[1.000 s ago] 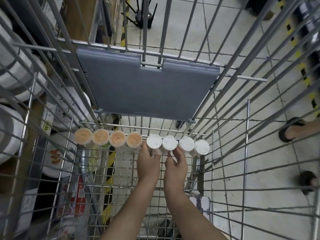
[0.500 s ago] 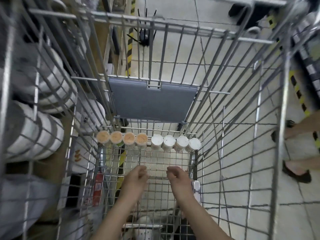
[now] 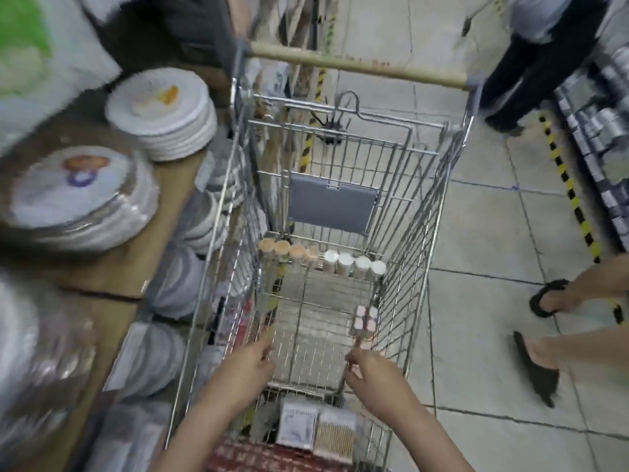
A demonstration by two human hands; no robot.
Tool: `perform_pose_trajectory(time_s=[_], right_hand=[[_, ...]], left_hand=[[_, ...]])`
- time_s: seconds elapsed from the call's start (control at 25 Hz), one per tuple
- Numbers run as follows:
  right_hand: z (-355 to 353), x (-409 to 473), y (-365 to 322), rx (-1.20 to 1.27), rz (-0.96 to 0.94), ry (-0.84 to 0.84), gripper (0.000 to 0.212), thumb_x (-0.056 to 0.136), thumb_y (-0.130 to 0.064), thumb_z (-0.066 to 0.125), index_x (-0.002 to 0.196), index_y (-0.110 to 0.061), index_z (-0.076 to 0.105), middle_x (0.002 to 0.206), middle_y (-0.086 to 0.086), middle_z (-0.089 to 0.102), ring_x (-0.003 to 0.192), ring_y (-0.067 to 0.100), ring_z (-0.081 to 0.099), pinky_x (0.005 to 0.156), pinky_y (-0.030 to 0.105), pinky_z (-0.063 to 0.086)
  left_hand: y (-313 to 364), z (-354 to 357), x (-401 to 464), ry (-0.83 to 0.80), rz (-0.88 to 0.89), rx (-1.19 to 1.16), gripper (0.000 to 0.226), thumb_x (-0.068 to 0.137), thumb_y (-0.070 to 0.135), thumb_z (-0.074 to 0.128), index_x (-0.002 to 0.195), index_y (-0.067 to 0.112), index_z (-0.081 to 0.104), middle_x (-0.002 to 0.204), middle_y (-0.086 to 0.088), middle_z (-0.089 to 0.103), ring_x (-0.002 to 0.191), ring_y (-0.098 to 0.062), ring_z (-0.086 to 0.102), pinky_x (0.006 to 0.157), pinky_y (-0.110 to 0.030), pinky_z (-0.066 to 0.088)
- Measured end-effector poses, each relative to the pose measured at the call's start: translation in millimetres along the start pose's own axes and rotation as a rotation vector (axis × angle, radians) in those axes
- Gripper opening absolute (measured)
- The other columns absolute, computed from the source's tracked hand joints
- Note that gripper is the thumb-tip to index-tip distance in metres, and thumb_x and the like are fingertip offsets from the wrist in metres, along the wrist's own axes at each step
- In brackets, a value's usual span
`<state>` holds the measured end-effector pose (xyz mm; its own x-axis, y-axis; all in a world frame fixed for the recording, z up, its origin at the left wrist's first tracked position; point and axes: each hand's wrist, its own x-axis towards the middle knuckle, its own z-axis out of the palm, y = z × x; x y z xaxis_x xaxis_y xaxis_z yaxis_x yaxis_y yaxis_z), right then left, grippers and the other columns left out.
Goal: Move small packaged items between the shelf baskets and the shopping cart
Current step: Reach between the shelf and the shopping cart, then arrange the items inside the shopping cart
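A: Item one, shopping cart (image 3: 413, 212), wire, centre of the frame, handle bar across the upper middle. Contents?

B: Far end of the cart floor: a row of eight small jars (image 3: 321, 258) touching side by side, four with orange tops on the left, four with white lids on the right. Against the right wall, lower centre: one small multi-cell pack (image 3: 365, 318), pinkish squares. Bottom centre, at the near end: two flat boxes (image 3: 315, 432) side by side, one white, one with tan sticks.

A: Hands?

B: Left hand (image 3: 250, 364), lower centre-left, over the cart, fingers loosely curled; nothing seen in it. Right hand (image 3: 371, 371), lower centre-right, fingers bent with the tips drawn together; whether they pinch anything, I cannot tell, the frame is blurred.

A: Surroundings?

B: Left side of the frame: shelf (image 3: 112, 267) bearing stacks of white plates (image 3: 163, 114), more stacks below. Right edge: another person's sandalled feet (image 3: 548, 298) on the tiled floor (image 3: 476, 233). Upper right: a standing person's dark trouser legs (image 3: 531, 69).
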<state>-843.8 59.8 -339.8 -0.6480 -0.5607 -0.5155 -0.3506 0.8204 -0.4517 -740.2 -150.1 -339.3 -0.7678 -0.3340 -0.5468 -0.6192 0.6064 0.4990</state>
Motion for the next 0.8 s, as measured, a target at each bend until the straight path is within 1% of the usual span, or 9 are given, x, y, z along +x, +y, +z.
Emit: perform_pose_trajectory(time_s=[0.08,0.2,0.28,0.4,0.48,0.56,0.64,0.72,0.8], right_hand=[[2.6,-41.1,-3.5,-0.018,-0.082,-0.04,0.037,0.096,-0.029,0.047,0.131,-0.017,0.052,0.133,-0.001,0.057,0.12,0.015,0.053,0.101,0.029,0.041],[6.4,-97.2,2.5,-0.031,-0.174,-0.077,0.037,0.095,-0.032,0.048,0.13,-0.019,0.052,0.132,0.0,0.056,0.119,0.015,0.052,0.096,0.025,0.039],[10.2,-134.1,4.5,-0.055,-0.251,-0.073,0.037,0.095,-0.031,0.05,0.13,-0.02,0.053,0.131,-0.001,0.055,0.119,0.014,0.052,0.094,0.022,0.038],[19.0,-178.9,-2.8,-0.06,-0.349,-0.099,0.033,0.095,-0.028,0.051,0.127,-0.021,0.055,0.127,-0.005,0.056,0.119,0.012,0.052,0.087,0.018,0.035],[30.2,-206.7,-17.9,-0.094,-0.453,-0.138,0.032,0.094,-0.027,0.053,0.126,-0.022,0.057,0.126,-0.006,0.058,0.117,0.011,0.052,0.09,0.019,0.035],[42.1,-231.0,-35.8,-0.127,-0.556,-0.16,0.032,0.093,-0.025,0.054,0.124,-0.025,0.057,0.124,-0.006,0.059,0.115,0.011,0.054,0.092,0.021,0.037],[57.7,-254.9,-58.6,-0.158,-0.652,-0.203,0.031,0.093,-0.026,0.054,0.124,-0.028,0.056,0.122,-0.008,0.06,0.107,0.008,0.057,0.085,0.02,0.04],[75.3,-277.0,-83.7,-0.177,-0.743,-0.264,0.031,0.094,-0.028,0.053,0.125,-0.029,0.055,0.12,-0.011,0.06,0.102,0.003,0.057,0.081,0.016,0.041],[95.2,-301.6,-113.9,-0.183,-0.837,-0.356,0.028,0.095,-0.029,0.053,0.123,-0.029,0.056,0.118,-0.015,0.06,0.105,0.0,0.056,0.08,0.009,0.04]], left_hand=[[0.1,7.4,-57.6,0.08,-0.022,-0.019,0.034,0.095,0.034,0.05,0.128,0.025,0.053,0.11,0.006,0.065,0.092,-0.009,0.064,0.085,-0.029,0.05],[-1.2,29.8,-144.1,0.243,-0.067,-0.115,0.033,0.094,0.029,0.054,0.127,0.022,0.056,0.122,0.005,0.063,0.107,-0.008,0.059,0.091,-0.021,0.043],[-6.5,51.2,-205.3,0.353,-0.124,-0.183,0.031,0.093,0.025,0.057,0.124,0.021,0.058,0.119,0.003,0.065,0.106,-0.011,0.059,0.088,-0.022,0.044],[-18.7,82.0,-287.6,0.465,-0.221,-0.26,0.03,0.092,0.027,0.058,0.122,0.023,0.058,0.117,0.002,0.065,0.106,-0.015,0.06,0.092,-0.03,0.047],[-29.7,103.4,-347.4,0.573,-0.291,-0.348,0.032,0.091,0.029,0.059,0.123,0.025,0.058,0.121,0.007,0.061,0.111,-0.012,0.057,0.095,-0.029,0.045],[-40.6,121.4,-402.3,0.697,-0.378,-0.451,0.032,0.091,0.029,0.06,0.123,0.026,0.058,0.12,0.006,0.061,0.11,-0.012,0.058,0.094,-0.029,0.046],[-52.4,136.9,-455.5,0.781,-0.489,-0.531,0.031,0.091,0.029,0.059,0.122,0.026,0.058,0.118,0.005,0.062,0.109,-0.014,0.058,0.095,-0.032,0.046],[-62.8,149.1,-500.6,0.827,-0.568,-0.53,0.031,0.091,0.029,0.058,0.122,0.024,0.058,0.116,0.007,0.063,0.11,-0.013,0.058,0.094,-0.03,0.045],[-72.1,159.2,-540.5,0.913,-0.599,-0.553,0.029,0.091,0.025,0.058,0.121,0.022,0.058,0.109,0.009,0.063,0.106,-0.011,0.06,0.088,-0.024,0.045]])
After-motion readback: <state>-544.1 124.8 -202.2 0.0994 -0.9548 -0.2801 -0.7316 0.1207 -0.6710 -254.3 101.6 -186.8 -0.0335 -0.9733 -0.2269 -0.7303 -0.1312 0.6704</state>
